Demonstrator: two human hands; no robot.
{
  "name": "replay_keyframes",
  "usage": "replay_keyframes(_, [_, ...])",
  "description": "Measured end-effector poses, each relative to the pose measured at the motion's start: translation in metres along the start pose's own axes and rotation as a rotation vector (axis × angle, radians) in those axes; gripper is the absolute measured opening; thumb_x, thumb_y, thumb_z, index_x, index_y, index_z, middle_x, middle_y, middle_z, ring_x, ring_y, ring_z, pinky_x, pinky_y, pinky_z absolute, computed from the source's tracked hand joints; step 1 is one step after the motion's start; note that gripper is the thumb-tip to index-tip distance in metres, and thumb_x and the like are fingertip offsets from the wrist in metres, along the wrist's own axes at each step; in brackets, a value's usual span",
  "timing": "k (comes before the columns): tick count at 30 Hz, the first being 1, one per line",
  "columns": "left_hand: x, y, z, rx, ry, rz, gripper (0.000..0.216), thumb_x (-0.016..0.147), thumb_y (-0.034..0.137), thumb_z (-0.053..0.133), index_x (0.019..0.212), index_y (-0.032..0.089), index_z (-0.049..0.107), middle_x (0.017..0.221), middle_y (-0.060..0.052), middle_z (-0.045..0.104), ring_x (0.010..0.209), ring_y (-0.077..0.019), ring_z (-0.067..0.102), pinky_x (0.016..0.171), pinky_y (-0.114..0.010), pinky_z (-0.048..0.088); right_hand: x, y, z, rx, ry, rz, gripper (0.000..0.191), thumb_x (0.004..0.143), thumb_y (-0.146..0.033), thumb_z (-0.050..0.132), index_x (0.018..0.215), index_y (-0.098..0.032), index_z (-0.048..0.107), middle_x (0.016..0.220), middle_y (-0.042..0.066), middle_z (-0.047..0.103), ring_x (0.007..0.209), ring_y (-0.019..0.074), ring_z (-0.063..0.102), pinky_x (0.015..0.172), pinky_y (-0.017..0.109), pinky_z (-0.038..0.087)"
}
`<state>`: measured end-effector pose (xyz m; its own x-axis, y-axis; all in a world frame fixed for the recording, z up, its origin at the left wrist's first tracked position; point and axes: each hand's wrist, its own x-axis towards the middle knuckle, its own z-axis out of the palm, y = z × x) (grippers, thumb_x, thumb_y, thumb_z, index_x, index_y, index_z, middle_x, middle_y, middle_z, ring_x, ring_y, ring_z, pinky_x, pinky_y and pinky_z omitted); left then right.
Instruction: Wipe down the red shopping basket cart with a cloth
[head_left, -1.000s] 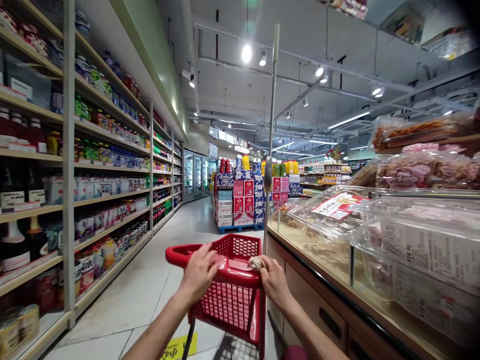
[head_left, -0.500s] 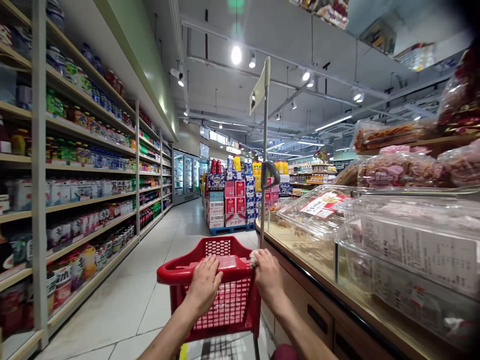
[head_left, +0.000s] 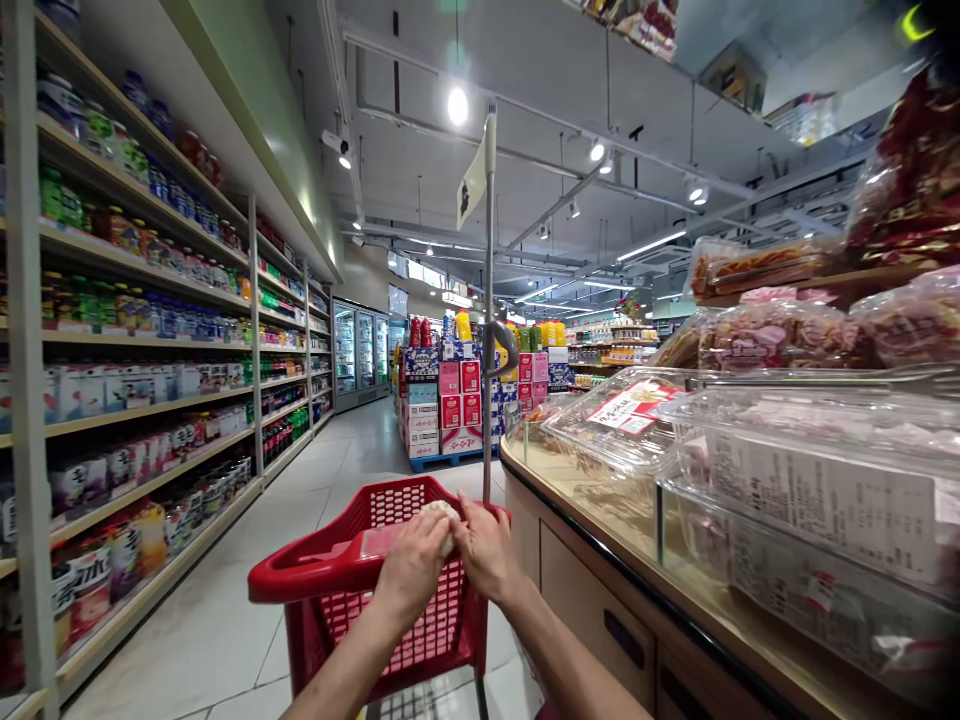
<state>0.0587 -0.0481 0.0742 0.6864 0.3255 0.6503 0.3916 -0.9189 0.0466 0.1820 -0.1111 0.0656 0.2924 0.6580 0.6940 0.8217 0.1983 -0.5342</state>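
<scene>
My left hand [head_left: 409, 565] and my right hand [head_left: 487, 548] meet over the right end of the handle of a red plastic shopping cart [head_left: 322, 575]. A small pale crumpled wad [head_left: 442, 512] sits between them, and the fingers of both hands are curled around it. The cart's mesh basket points down the aisle and angles to the left. A thin metal pole [head_left: 487, 330] with a small flag at its top rises from the cart's right side, just beyond my right hand.
Tall shelves [head_left: 150, 400] of bottles, jars and cartons line the left. A wooden counter [head_left: 600, 560] with clear plastic food packs [head_left: 795, 480] runs close on the right. A pallet stack of boxes [head_left: 450, 410] stands ahead, and glass-door fridges [head_left: 356, 350] stand at the far end of the tiled aisle.
The cart has swung left. My left hand has left its spot on the handle and joined my right hand at the pale wad. The shelves and counter have slid past.
</scene>
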Motion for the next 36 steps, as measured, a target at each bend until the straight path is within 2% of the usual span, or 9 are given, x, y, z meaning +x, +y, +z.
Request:
replay_keyframes(5, [-0.029,-0.044,-0.039,0.052,-0.014,-0.137,0.031,0.085,0.023,0.031,0.101,0.021,0.058,0.119,-0.007,0.054,0.109,-0.0194,0.050,0.091,-0.038,0.045,-0.004,0.010,0.012,-0.095,-0.052,-0.030,0.049,0.089,-0.042,0.027,0.128,-0.017,0.042,0.095,0.008,0.065,0.095,0.0191,0.056,0.096,0.038,0.028])
replay_keyframes(8, [-0.040,-0.045,-0.052,0.106,-0.063,-0.198,0.033,0.079,0.026,0.043,0.109,0.019,0.054,0.126,-0.010,0.048,0.115,-0.0236,0.045,0.096,-0.042,0.040,-0.005,0.003,0.021,-0.092,-0.001,-0.049,0.048,0.089,-0.043,0.027,0.127,-0.018,0.042,0.097,0.008,0.065,0.094,0.0185,0.056,0.094,0.037,0.028])
replay_keyframes(11, [-0.032,-0.020,-0.039,0.071,-0.087,-0.103,0.045,0.075,0.031,0.052,0.117,0.019,0.049,0.127,-0.009,0.048,0.118,-0.0245,0.042,0.099,-0.042,0.037,-0.006,-0.005,0.027,-0.052,0.010,-0.034,0.049,0.090,-0.043,0.025,0.129,-0.017,0.039,0.094,0.007,0.066,0.092,0.0180,0.057,0.094,0.038,0.027])
replay_keyframes(15, [-0.013,0.008,-0.015,0.057,0.052,-0.122,0.027,0.085,0.029,0.040,0.105,0.022,0.057,0.111,-0.006,0.058,0.105,-0.0199,0.051,0.091,-0.039,0.043,-0.005,-0.005,0.027,0.014,-0.014,-0.027,0.048,0.092,-0.037,0.018,0.130,-0.016,0.037,0.088,0.005,0.067,0.090,0.0168,0.058,0.091,0.036,0.031])
replay_keyframes(20, [-0.031,-0.019,-0.032,0.084,0.083,-0.129,0.024,0.085,0.027,0.039,0.101,0.024,0.057,0.107,-0.004,0.058,0.097,-0.0187,0.054,0.083,-0.037,0.047,-0.007,-0.002,0.027,0.019,-0.004,-0.042,0.045,0.091,-0.033,0.021,0.129,-0.018,0.038,0.095,0.005,0.066,0.092,0.0170,0.057,0.088,0.034,0.035])
replay_keyframes(24, [-0.055,-0.050,-0.052,0.150,0.153,-0.282,0.020,0.083,0.030,0.041,0.091,0.023,0.057,0.106,-0.004,0.060,0.097,-0.0206,0.055,0.083,-0.040,0.047,-0.013,-0.013,0.032,0.021,0.014,-0.067,0.045,0.091,-0.032,0.022,0.130,-0.017,0.038,0.098,0.006,0.065,0.094,0.0172,0.057,0.091,0.036,0.033])
replay_keyframes(31, [-0.024,-0.015,-0.018,0.052,0.178,-0.092,0.026,0.084,0.021,0.035,0.098,0.020,0.058,0.096,-0.005,0.065,0.089,-0.0177,0.061,0.081,-0.035,0.050,-0.015,-0.022,0.038,0.085,0.041,-0.071,0.045,0.091,-0.035,0.022,0.131,-0.022,0.035,0.098,0.006,0.066,0.094,0.0176,0.058,0.089,0.038,0.038])
replay_keyframes(34, [-0.028,-0.017,-0.024,0.085,0.161,0.000,0.027,0.084,0.022,0.036,0.098,0.022,0.059,0.101,-0.004,0.065,0.094,-0.0174,0.060,0.084,-0.033,0.050,-0.015,-0.014,0.036,0.133,0.098,-0.079,0.045,0.090,-0.036,0.025,0.132,-0.022,0.034,0.112,0.007,0.060,0.102,0.0179,0.055,0.088,0.036,0.042])
replay_keyframes(36, [-0.042,-0.035,-0.038,0.123,0.174,-0.086,0.027,0.085,0.025,0.037,0.100,0.024,0.059,0.106,-0.001,0.064,0.095,-0.0163,0.060,0.081,-0.031,0.052,-0.016,-0.012,0.034,0.177,0.128,-0.082,0.045,0.089,-0.036,0.027,0.132,-0.023,0.033,0.118,0.007,0.056,0.105,0.0173,0.053,0.087,0.034,0.044])
